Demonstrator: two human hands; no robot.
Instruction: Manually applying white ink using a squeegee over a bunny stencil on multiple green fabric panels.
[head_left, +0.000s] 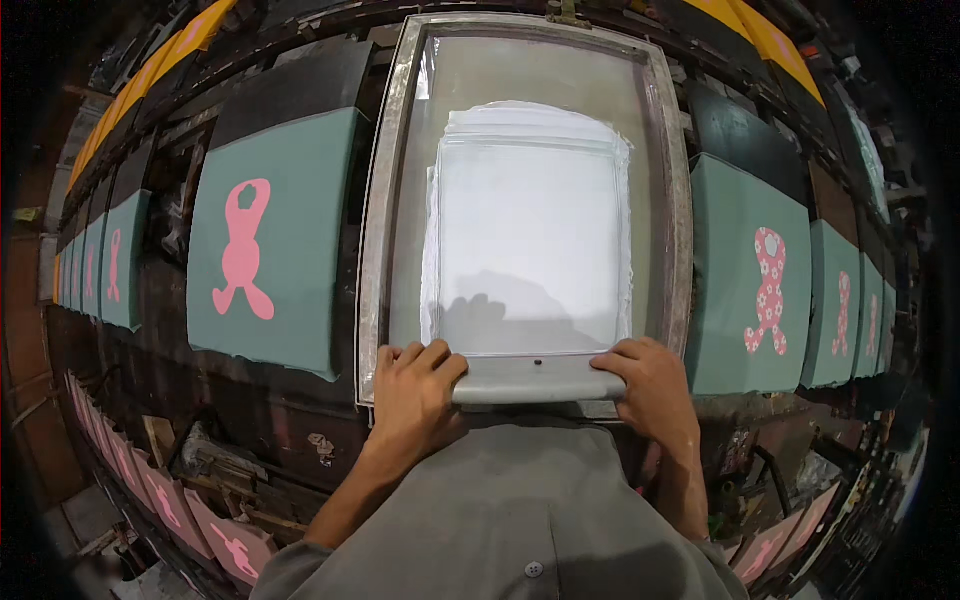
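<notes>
A large screen-printing frame [675, 220] lies straight in front of me, its mesh coated with a broad patch of white ink [530, 220]. Across its near end runs a grey squeegee [535, 380]. My left hand [415, 390] is closed around the squeegee's left end, knuckles up. Its right end is in the grip of my right hand [652, 385], with the thumb hidden below. The squeegee's blade is out of sight. A shadow of hand and head falls on the lower part of the ink.
Green fabric with a plain pink figure [242, 250] lies on a board to the left. To the right, another green piece [725, 300] bears a pink figure with white flowers. More printed boards line both sides; pink pieces [215, 520] hang lower left, yellow ones [780, 45] at the far edge.
</notes>
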